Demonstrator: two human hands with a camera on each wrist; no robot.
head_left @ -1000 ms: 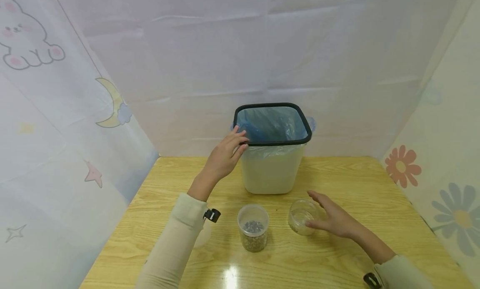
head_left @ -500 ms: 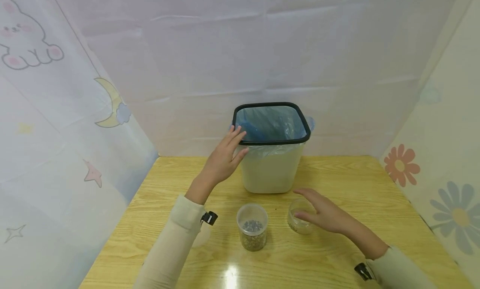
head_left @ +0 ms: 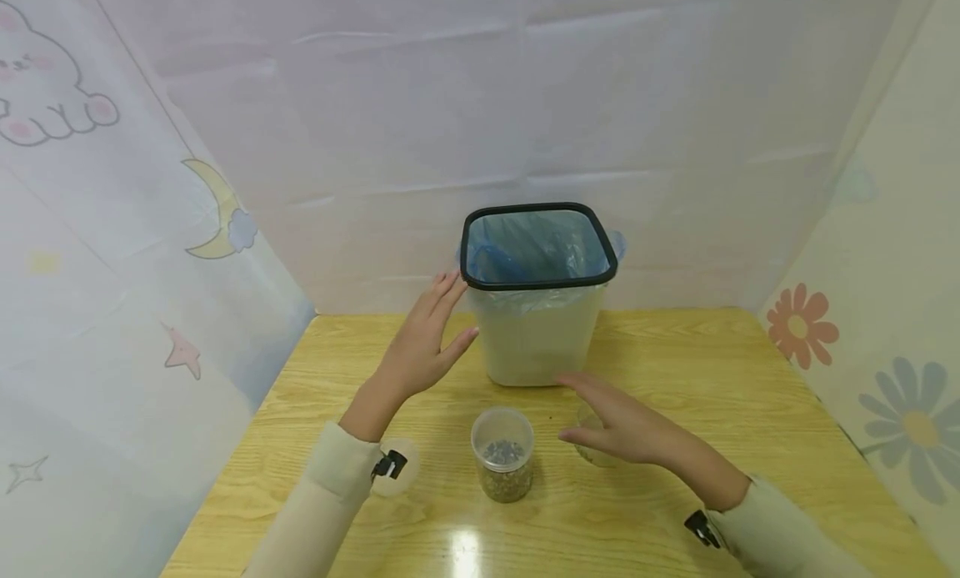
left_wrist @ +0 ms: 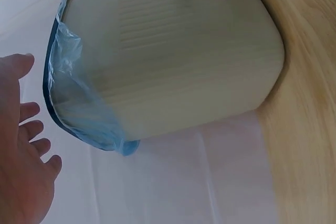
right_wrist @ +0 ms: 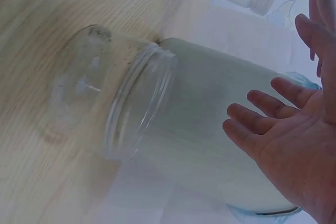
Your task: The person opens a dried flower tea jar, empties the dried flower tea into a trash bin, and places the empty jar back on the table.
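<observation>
My left hand (head_left: 416,344), fingers stretched out and thumb apart, is at the left side of a trash can (head_left: 540,332) with a black rim and a blue plastic liner (left_wrist: 79,98). It grips nothing. My right hand (head_left: 622,419) hovers with fingers extended, in front of a short clear jar (right_wrist: 113,87) that it partly hides in the head view. The right wrist view shows that jar uncapped, with a few dark specks near its base. Between the hands stands a taller clear jar (head_left: 504,457), part filled with small dark and brown bits.
A pale round disc, like a lid (head_left: 401,469), lies on the wooden table (head_left: 360,528) under my left wrist. Cloth sheets with printed drawings hang behind (head_left: 375,144) and on both sides. The trash can stands near the table's back edge.
My left hand has drawn back from the trash can's rim, down and to the left. My right hand has moved left, across the short jar. Jars and trash can stay put.
</observation>
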